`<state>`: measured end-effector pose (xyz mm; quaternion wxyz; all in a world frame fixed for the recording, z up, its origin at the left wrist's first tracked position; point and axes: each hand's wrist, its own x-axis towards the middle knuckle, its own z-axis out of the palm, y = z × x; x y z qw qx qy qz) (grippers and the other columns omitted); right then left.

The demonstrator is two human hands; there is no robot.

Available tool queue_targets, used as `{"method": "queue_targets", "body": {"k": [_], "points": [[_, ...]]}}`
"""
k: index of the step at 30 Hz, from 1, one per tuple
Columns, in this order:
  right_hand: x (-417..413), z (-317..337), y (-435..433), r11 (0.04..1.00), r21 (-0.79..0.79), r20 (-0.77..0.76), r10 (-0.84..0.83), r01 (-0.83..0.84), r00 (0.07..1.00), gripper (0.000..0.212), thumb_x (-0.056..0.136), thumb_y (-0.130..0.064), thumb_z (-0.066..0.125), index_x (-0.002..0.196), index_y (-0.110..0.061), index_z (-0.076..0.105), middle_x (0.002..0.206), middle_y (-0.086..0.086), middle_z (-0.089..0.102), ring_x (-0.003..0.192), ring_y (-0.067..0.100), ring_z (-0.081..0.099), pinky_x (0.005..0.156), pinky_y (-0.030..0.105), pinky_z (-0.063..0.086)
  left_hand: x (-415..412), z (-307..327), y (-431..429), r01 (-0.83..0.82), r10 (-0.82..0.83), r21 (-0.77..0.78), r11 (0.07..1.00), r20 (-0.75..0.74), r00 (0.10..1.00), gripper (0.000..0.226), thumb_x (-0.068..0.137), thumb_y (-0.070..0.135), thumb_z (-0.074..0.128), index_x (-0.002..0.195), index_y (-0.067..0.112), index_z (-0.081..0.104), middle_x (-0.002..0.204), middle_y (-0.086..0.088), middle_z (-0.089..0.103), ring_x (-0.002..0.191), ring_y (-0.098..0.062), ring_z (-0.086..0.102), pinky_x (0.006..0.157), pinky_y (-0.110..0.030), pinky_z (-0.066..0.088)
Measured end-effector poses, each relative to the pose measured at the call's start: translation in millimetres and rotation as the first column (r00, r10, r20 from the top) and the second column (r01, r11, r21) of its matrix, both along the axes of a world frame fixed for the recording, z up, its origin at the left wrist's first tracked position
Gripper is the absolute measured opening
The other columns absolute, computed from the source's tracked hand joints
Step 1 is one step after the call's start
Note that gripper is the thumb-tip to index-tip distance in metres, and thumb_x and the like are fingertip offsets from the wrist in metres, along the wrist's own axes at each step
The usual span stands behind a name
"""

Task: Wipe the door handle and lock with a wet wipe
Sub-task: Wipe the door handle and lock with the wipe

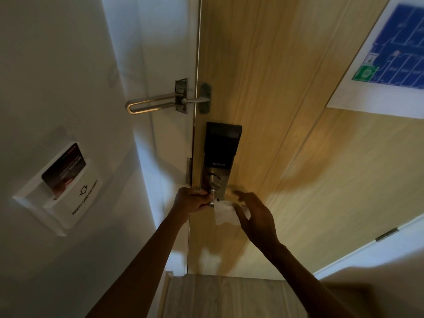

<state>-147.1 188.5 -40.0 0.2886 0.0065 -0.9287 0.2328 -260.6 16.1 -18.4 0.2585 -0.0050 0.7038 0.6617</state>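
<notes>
On the wooden door (pixel 275 111), left hand (pixel 193 200) grips the metal handle (pixel 212 193), right hand (pixel 255 218) pinches a crumpled wipe (pixel 224 213).

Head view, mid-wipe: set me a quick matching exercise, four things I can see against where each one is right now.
Things:
1. wet wipe
2. door handle
3. key card
4. swing bar latch

Places:
A. standing in the wall slot left of the door
B. in the grip of the left hand
C. above the smart lock, bridging frame and door
D. in the right hand, just below the handle

Pairs: 1-D, 2-B, 3-A, 4-C
</notes>
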Motion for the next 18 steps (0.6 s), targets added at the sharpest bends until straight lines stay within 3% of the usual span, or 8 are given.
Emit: {"method": "queue_targets", "body": {"k": [3,6,9,13,15,18], "points": [[-7,7,-4,0.945,-0.308,-0.062,-0.137,0.111,0.989,0.038,0.089,-0.019,0.064,0.125,-0.021,0.051,0.093,-0.01,0.058,0.081,0.004,0.056,0.073,0.009,0.043,1,1,0,-0.015,0.015,-0.008,1.0,0.006,1.0,0.022,0.081,0.003,0.075,0.101,-0.007,0.071,0.103,-0.021,0.071,0.083,-0.025,0.071,0.064,-0.021,0.061],[-7,8,-10,0.911,-0.407,-0.078,-0.11,0.069,0.991,0.04,0.091,-0.004,0.055,0.128,-0.017,0.045,0.076,-0.007,0.055,0.076,0.006,0.058,0.072,0.007,0.044,2,2,0,-0.02,0.02,0.007,1.0,0.014,1.0,0.026,0.081,0.001,0.075,0.104,-0.01,0.07,0.105,-0.023,0.071,0.087,-0.028,0.07,0.065,-0.022,0.061],[-9,5,-13,0.926,-0.376,-0.084,-0.076,0.039,0.994,0.037,0.095,-0.002,0.048,0.129,-0.014,0.044,0.077,-0.008,0.057,0.074,0.005,0.06,0.069,0.009,0.048,1,2,0,-0.018,0.018,-0.009,1.0,0.008,1.0,0.023,0.081,0.002,0.075,0.102,-0.008,0.071,0.101,-0.02,0.071,0.075,-0.019,0.07,0.057,-0.017,0.06],[-15,3,-9,0.958,-0.284,-0.076,-0.054,0.03,0.996,0.025,0.099,-0.009,0.04,0.119,-0.014,0.053,0.102,0.0,0.068,0.08,0.008,0.063,0.066,0.03,0.055,1,2,0,-0.009,0.009,0.0,1.0,0.011,1.0,0.022,0.081,0.002,0.075,0.101,-0.007,0.071,0.101,-0.019,0.071,0.074,-0.016,0.07,0.055,-0.016,0.059],[-15,1,-6,0.979,-0.201,-0.094,-0.064,0.044,0.994,0.028,0.097,-0.009,0.035,0.114,-0.014,0.058,0.11,-0.003,0.067,0.086,0.007,0.062,0.072,0.03,0.052,2,2,0,-0.011,0.01,0.013,1.0,0.015,1.0,0.026,0.081,0.002,0.075,0.104,-0.008,0.07,0.105,-0.022,0.072,0.08,-0.022,0.071,0.061,-0.019,0.061],[-10,-4,-1,0.985,-0.11,-0.055,-0.141,0.134,0.989,0.03,0.093,-0.017,0.034,0.11,-0.019,0.058,0.105,-0.006,0.063,0.083,0.008,0.052,0.07,0.03,0.047,3,3,-1,-0.011,0.011,0.014,1.0,0.017,1.0,0.03,0.08,0.002,0.076,0.106,-0.011,0.069,0.11,-0.026,0.071,0.099,-0.034,0.071,0.078,-0.033,0.063]]}}
